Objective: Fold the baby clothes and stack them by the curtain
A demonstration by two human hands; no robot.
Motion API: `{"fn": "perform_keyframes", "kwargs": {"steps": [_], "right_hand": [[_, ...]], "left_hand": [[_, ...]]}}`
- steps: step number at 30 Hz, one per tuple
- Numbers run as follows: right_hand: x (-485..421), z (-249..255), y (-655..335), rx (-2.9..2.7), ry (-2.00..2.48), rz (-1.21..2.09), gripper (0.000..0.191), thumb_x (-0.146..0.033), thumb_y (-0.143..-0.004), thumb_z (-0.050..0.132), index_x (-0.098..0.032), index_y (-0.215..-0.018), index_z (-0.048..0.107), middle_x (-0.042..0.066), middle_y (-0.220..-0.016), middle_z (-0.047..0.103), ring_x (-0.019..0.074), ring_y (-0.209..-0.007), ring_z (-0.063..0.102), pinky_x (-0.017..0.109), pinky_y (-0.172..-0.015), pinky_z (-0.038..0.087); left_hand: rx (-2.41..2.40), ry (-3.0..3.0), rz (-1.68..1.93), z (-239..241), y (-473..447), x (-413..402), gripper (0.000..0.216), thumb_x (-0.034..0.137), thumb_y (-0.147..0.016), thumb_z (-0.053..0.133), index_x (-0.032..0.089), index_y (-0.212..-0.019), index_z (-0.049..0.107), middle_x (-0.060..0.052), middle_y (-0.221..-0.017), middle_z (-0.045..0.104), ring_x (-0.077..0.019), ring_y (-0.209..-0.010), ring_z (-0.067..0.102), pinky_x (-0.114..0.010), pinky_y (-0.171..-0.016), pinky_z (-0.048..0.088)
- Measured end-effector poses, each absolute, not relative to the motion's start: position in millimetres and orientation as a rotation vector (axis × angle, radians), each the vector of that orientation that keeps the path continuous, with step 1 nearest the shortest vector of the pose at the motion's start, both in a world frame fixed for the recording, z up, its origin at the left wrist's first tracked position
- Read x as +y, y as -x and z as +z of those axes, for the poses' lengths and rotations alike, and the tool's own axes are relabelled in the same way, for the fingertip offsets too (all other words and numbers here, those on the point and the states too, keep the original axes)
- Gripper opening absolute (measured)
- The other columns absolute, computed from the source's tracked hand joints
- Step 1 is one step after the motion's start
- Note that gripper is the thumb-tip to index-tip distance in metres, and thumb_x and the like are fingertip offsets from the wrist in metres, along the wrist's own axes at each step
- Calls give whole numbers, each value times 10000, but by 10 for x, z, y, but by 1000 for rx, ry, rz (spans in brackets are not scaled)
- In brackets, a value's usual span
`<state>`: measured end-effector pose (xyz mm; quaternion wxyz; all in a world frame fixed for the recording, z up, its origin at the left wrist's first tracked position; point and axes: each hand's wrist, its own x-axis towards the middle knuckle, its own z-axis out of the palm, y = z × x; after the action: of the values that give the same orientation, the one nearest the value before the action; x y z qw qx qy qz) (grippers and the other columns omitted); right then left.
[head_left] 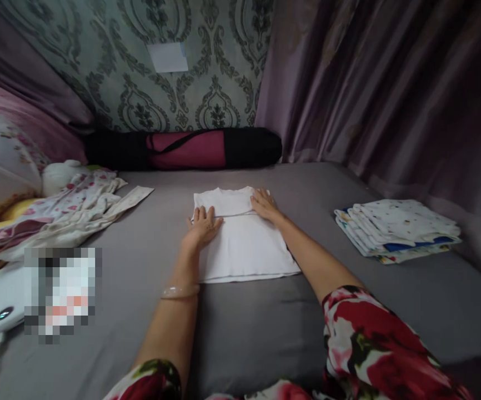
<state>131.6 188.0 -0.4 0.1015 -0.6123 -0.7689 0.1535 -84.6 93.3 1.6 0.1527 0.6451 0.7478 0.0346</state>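
A white shirt (246, 247) lies on the grey bed sheet in front of me, its upper part folded over toward me into a band across the far end. My left hand (204, 225) rests flat with fingers apart on the shirt's left side, over the fold's near edge. On the far right corner of the folded band lies my right hand (265, 204), palm down with its fingers stretched out. Neither hand grips the fabric. What lies beneath the palms is hidden.
A stack of folded clothes (399, 228) sits to the right. Loose clothes (82, 208) are heaped at the left, near a white power bank (5, 300) with cables. Along the wall lies a long black and maroon bag (186, 149). Curtains (327, 83) hang at the right.
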Motion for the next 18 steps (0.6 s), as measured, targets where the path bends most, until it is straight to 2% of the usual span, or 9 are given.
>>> {"fn": "perform_keyframes", "kwargs": {"steps": [4, 11, 15, 18], "right_hand": [[1542, -22, -1578, -2360, 1730, 425, 656, -405, -967, 352, -93, -1527, 212, 169, -1612, 86, 299, -1478, 94, 425, -1179, 160], [711, -105, -2058, -2554, 1567, 293, 599, -400, -983, 282, -118, -1512, 263, 167, -1591, 198, 287, -1456, 208, 480, -1178, 172], [375, -42, -2279, -2570, 1450, 364, 582, -388, -976, 314, -112, -1489, 320, 176, -1574, 244, 276, -1448, 241, 460, -1169, 238], [160, 26, -2410, -2552, 1300, 438, 544, -395, -979, 354, -139, -1457, 386, 162, -1566, 266, 261, -1423, 305, 433, -1151, 301]], "left_hand": [[2162, -1873, 91, -12, 852, 917, 701, 565, -943, 233, 192, -1535, 203, -147, -1617, 95, -330, -1487, 41, -620, -1144, 116], [2134, -1980, 152, -62, 880, 865, 711, 564, -957, 193, 148, -1533, 197, -191, -1606, 107, -354, -1481, 53, -642, -1129, 128], [2076, -2050, 151, -56, 1004, 694, 741, 569, -958, 232, 116, -1539, 146, -220, -1601, 88, -350, -1481, 57, -593, -1142, 163], [2036, -2131, 178, -29, 1142, 447, 739, 556, -957, 293, 108, -1532, 168, -238, -1594, 106, -368, -1474, 92, -586, -1134, 193]]}}
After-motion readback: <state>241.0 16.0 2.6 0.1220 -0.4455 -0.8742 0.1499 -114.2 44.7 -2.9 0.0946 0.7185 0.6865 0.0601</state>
